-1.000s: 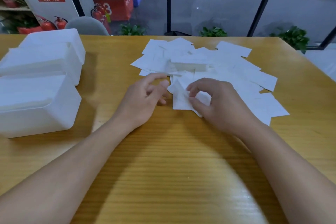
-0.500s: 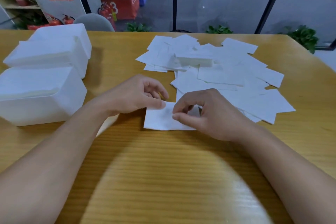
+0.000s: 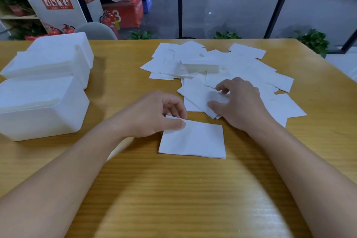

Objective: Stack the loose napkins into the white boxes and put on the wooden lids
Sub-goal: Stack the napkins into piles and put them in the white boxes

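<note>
One white napkin (image 3: 195, 141) lies flat on the wooden table in front of me. My left hand (image 3: 154, 114) pinches its upper left corner between thumb and fingers. To its right, my right hand (image 3: 239, 104) rests on the near edge of the loose napkin pile (image 3: 241, 69), thumb and fingers closing on a napkin (image 3: 199, 94) there. Three white boxes stand at the left: a near box (image 3: 42, 114), a middle box (image 3: 48, 67) and a far box (image 3: 67, 42). No wooden lid is recognisable.
The table (image 3: 173, 199) has bare wood toward me. A grey chair back (image 3: 96, 31) rises behind the far edge. Beyond it is a glass wall with black posts, plants and red fire extinguishers.
My right hand let go of the single napkin and moved up and right onto the pile. My left hand now holds the napkin's corner.
</note>
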Demonstrator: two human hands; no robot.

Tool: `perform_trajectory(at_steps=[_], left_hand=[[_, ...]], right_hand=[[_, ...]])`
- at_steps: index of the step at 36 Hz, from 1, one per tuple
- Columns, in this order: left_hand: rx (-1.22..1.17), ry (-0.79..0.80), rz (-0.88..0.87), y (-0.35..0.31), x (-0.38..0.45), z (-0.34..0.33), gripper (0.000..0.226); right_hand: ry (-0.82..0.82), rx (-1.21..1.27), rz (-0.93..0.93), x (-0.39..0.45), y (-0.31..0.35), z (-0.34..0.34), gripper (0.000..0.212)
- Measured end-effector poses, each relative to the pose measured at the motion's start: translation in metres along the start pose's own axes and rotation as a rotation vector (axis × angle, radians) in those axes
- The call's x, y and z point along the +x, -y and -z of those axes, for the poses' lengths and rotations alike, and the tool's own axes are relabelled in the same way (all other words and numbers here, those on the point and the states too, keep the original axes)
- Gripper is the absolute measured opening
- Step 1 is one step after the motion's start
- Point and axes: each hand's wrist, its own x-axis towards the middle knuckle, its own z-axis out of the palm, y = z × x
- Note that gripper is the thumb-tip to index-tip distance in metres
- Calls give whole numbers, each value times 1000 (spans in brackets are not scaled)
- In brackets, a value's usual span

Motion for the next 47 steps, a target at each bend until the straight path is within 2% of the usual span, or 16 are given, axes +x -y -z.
perform_trajectory(at_steps=[5,11,14,17,19,23,27,29,32,41,44,47], left_hand=[[100,-57,0,-3,-1,-3,11],[206,-155,-27,-1,-2,-6,13],[277,-218,-25,1,1,-5,10],[286,-281,-25,3,2,-7,3],[280,-336,-36,6,4,-8,13],[218,-453,-97,8,7,-11,35],[205,-524,-127,8,9,-8,61],[214,-512,-146,9,9,-4,50],[185,-515,-161,11,8,-1,11],[69,-508,-208,4,4,0,14],[-2,-476,-215,-1,0,8,15],[-114,-377,-166,-5,-4,14,12]], right_hand=[[8,-48,-65,0,2,2,57],[40,18,-100,-2,4,4,50],[83,88,-122,-2,6,11,40],[100,215,-104,-5,9,12,16],[61,269,-36,-9,12,12,3],[53,398,117,-15,16,17,17],[104,431,254,-19,21,15,12],[104,464,263,-20,23,15,9],[96,493,266,-19,22,18,8],[52,559,237,-20,25,27,19],[128,593,214,-18,22,34,17],[233,589,201,-16,18,42,13]])
